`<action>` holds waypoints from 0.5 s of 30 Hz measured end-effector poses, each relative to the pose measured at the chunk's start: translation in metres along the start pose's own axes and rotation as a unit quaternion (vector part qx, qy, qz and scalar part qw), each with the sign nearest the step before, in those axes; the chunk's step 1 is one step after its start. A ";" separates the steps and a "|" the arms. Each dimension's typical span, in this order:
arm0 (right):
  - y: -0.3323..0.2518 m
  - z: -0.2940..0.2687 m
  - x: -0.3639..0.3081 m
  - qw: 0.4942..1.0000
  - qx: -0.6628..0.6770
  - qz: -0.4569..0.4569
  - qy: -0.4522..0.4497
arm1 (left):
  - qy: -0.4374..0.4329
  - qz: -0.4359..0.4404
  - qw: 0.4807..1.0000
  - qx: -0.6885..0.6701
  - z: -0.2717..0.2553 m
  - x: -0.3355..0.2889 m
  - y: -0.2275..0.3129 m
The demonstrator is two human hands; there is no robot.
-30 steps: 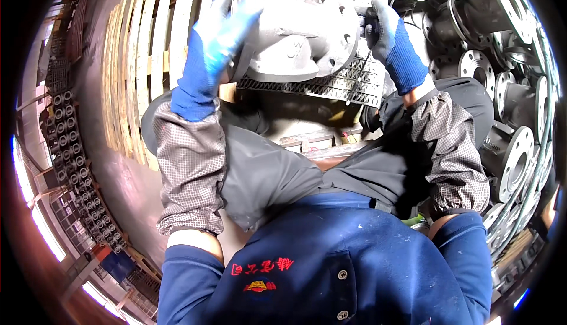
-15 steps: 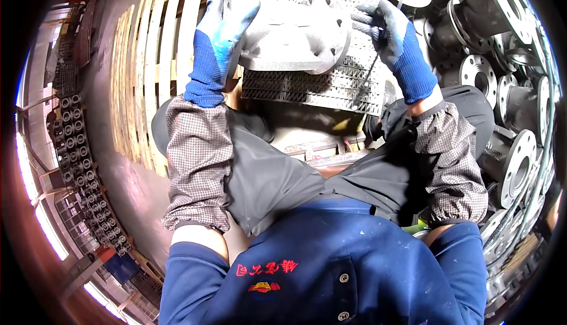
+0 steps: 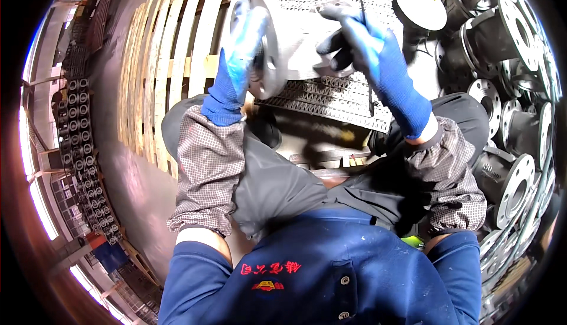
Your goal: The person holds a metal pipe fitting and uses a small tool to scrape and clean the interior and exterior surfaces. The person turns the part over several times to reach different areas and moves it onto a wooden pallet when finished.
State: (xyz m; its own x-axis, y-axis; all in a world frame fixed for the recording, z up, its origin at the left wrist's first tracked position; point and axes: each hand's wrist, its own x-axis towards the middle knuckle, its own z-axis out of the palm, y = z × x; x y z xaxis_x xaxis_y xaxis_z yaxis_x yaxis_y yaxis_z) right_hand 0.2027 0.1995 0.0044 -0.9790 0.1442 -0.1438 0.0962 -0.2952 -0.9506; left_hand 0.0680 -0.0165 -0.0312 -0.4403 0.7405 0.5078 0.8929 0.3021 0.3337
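A pale grey flanged metal casting [image 3: 302,35] lies on a ridged metal work surface [image 3: 319,103] ahead of me, its left flange facing up the left side. My left hand [image 3: 247,38], in a blue coated work glove, grips that left flange. At the casting's right end is my right hand [image 3: 357,41], gloved the same way, with its fingers curled round a thin dark rod [image 3: 363,9]. The rod stands out above and below the hand, and its tip's shape is too small to tell. Motion blurs part of the casting.
Slatted wooden pallets [image 3: 168,59] lie to the left. A round pale disc [image 3: 420,7] stands right of the work surface. Several dark flanged castings [image 3: 502,177] are piled along the right, with a hose [image 3: 540,177] over them. Rows of parts [image 3: 88,159] line the far left.
The casting has turned, bringing its left flange round into view. My right hand has moved left onto the casting's right end, and the rod now stands nearly upright. My left hand stays at the flange.
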 end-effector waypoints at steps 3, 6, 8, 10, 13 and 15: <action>0.023 0.010 0.000 0.942 -0.234 -0.240 0.031 | -0.059 -0.024 0.997 -0.046 -0.021 0.019 0.022; 0.023 0.006 -0.009 0.878 -0.410 -0.225 0.100 | 0.025 -0.334 0.878 -0.342 -0.044 0.046 0.040; 0.021 -0.001 -0.011 0.891 -0.380 -0.219 0.115 | 0.163 -0.434 0.838 -0.288 -0.035 0.058 -0.002; 0.017 -0.012 -0.016 0.916 -0.345 -0.170 0.114 | 0.049 -0.227 0.962 -0.143 -0.004 0.034 -0.031; 0.036 -0.036 -0.013 0.964 -0.189 -0.037 0.183 | -0.027 -0.258 0.951 -0.171 0.034 0.038 -0.020; 0.043 -0.054 -0.016 0.958 -0.200 -0.074 0.191 | -0.062 -0.333 0.930 -0.145 0.043 0.045 0.000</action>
State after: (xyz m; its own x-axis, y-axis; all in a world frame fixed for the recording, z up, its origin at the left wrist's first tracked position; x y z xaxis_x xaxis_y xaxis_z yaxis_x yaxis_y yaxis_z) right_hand 0.2324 0.2357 -0.0487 -0.8571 0.5149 -0.0174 0.0979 0.1296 -0.9867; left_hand 0.0526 0.0424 -0.0425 -0.8562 0.5162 0.0220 0.3551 0.5570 0.7507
